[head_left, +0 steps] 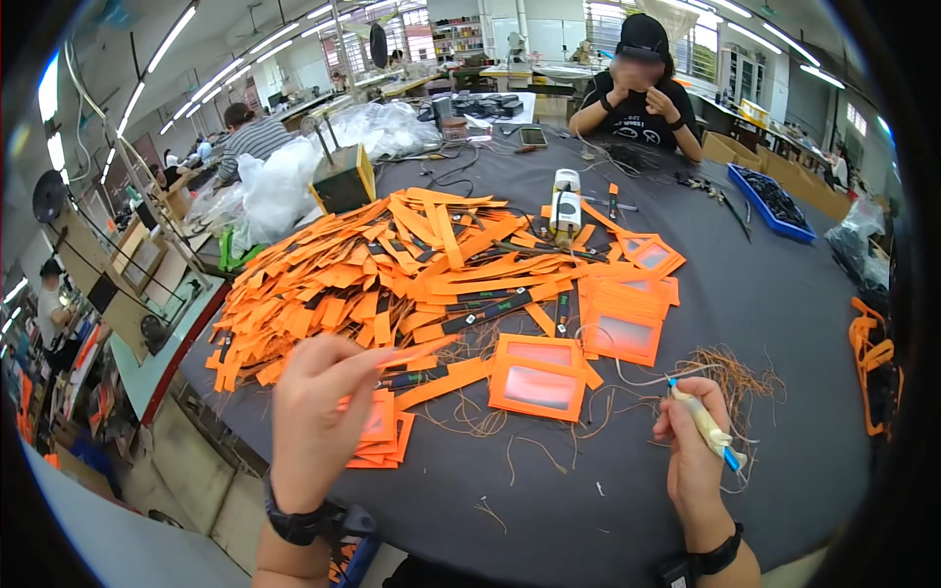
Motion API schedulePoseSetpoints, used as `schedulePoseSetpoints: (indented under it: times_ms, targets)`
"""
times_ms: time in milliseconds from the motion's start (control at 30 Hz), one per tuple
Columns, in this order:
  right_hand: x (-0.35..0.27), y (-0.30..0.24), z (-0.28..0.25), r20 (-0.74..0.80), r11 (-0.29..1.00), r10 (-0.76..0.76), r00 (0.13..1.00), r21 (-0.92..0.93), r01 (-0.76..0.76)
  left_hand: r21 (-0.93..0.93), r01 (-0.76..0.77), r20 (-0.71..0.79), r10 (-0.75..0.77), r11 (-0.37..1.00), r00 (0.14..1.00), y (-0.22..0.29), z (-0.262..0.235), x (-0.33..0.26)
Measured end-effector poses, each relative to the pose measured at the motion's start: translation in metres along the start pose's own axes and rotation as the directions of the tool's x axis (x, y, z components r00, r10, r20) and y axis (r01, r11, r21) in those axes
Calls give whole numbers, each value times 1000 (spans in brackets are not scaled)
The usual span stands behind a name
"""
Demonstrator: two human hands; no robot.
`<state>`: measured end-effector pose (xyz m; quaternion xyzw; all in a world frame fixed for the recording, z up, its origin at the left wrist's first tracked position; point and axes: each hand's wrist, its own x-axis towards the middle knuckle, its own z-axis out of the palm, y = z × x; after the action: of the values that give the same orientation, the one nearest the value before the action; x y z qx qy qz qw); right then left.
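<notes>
While left hand (320, 410) pinches orange strip (423, 350) and right hand (694, 468) grips pen-like tool (702, 423), loose threads (742, 376) at lower right could snag it.

We get bright light from ceiling tubes (173, 39) across the upper left and upper right; glare whitens the clear panels (541, 387) near centre, and straight edges curve toward black corners.

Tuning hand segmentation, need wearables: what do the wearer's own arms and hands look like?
Left hand and right hand: both ungloved. No sleeves on the visible forearms. Left wrist: black strap with a dark unit. Right wrist: another black strap, with a boxy dark unit.
</notes>
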<state>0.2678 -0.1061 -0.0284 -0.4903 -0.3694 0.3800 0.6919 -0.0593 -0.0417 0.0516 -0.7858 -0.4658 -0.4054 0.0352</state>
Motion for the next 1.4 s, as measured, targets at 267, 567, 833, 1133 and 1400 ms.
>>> schedulePoseSetpoints:
  times_ms: [267, 567, 833, 1133, 1400]
  targets:
    - [-3, -10, 11, 33, 998, 25, 999, 51, -27, 220, 8, 479, -115, 975, 870, -31, -20, -63]
    - [5, -4, -4, 7, 997, -28, 1000, 77, 27, 23, -381, 589, 296, 924, 752, 20, 100, 19]
    - [6, -1, -6, 50, 999, -13, 999, 43, 11, 74, -412, 568, 301, 908, 766, 20, 115, 28]
    - [-1, -27, -3, 51, 961, -235, 971, -134, 240, -311, -25, 462, 175, 950, 869, 41, 98, 30]
    - [-4, -14, -8, 237, 989, -140, 961, 77, 125, -526, 258, 767, 321, 810, 555, 72, 129, -19]
